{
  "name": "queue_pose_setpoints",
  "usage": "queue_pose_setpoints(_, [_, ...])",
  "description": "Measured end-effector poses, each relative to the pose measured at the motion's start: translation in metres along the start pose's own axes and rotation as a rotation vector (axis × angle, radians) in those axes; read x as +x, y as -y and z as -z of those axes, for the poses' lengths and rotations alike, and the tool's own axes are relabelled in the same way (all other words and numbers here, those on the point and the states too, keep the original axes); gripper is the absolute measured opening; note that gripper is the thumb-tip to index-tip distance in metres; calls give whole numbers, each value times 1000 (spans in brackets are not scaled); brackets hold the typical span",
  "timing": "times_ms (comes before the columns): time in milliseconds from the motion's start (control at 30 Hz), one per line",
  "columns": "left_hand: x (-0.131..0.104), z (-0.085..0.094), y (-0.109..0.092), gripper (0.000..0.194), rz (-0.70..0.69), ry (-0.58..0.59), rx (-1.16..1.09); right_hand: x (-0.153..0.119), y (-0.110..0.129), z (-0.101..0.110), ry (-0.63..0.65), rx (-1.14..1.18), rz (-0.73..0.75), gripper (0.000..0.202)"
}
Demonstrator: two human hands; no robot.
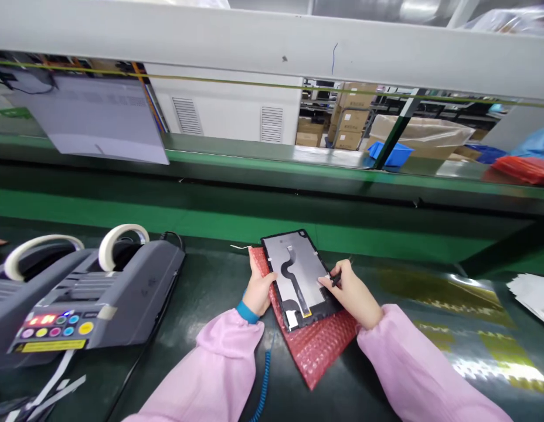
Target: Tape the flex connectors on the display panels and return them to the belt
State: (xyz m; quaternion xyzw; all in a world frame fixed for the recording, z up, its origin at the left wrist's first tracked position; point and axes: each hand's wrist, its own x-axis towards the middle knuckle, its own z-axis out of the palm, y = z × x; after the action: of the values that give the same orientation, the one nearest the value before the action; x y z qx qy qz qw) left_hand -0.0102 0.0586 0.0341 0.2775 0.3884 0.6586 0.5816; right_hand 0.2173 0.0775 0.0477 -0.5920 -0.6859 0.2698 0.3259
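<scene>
A tablet screen assembly (pixel 305 264), its grey back facing up with a dark flex cable (pixel 293 278) along it, lies tilted over a red bubble-wrap bag (pixel 313 357). My left hand (pixel 258 287), with a blue wrist strap (pixel 247 312), grips the left edge of the assembly and bag, thumb on top. My right hand (pixel 349 290) is closed around a thin dark tool, perhaps tweezers (pixel 336 278), at the assembly's right edge. The tool's tip is too small to make out.
Two grey tape dispensers (pixel 135 287) with rolls of white tape stand at the left. A coiled blue cord (pixel 265 381) runs down from the strap. White papers (pixel 533 296) lie at far right. Across the back runs a green ledge (pixel 254 149) with a blue bin (pixel 391 154).
</scene>
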Motion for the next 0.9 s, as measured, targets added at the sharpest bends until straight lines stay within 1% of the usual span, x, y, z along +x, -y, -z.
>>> queue_pose_setpoints(67, [-3, 7, -1, 126, 33, 34, 9, -7, -2, -11, -11, 137, -13, 41])
queue_pose_setpoints(133, [0, 14, -1, 118, 57, 60, 15, -13, -3, -14, -57, 276, 0, 44])
queue_pose_setpoints(200, [7, 21, -2, 110, 75, 81, 23, -18, -5, -10, -119, 342, 11, 46])
queue_pose_setpoints(233, [12, 24, -3, 109, 83, 91, 29, -22, -6, -5, -148, 348, 11, 47])
queue_pose_setpoints(333, [25, 34, -3, 117, 116, 107, 55, -37, -8, 8, -216, 349, -4, 47])
queue_pose_setpoints(400, [30, 38, -1, 119, 108, 87, 68, -51, -9, 10, -233, 365, -27, 47])
queue_pose_setpoints(467, [32, 39, 2, 119, 64, 45, 75, -65, -7, 4, -241, 389, -55, 48])
queue_pose_setpoints(567, [31, 36, 7, 121, -10, -19, 88, -86, -1, -10, -229, 417, -101, 46])
queue_pose_setpoints(667, [30, 32, 10, 121, -59, -71, 107, -101, 5, -22, -214, 404, -132, 44])
queue_pose_setpoints(767, [31, 29, 10, 121, -82, -97, 126, -105, 5, -27, -201, 385, -131, 42])
queue_pose_setpoints(900, [34, 27, 8, 115, -106, -103, 147, -99, -5, -30, -160, 354, -110, 40])
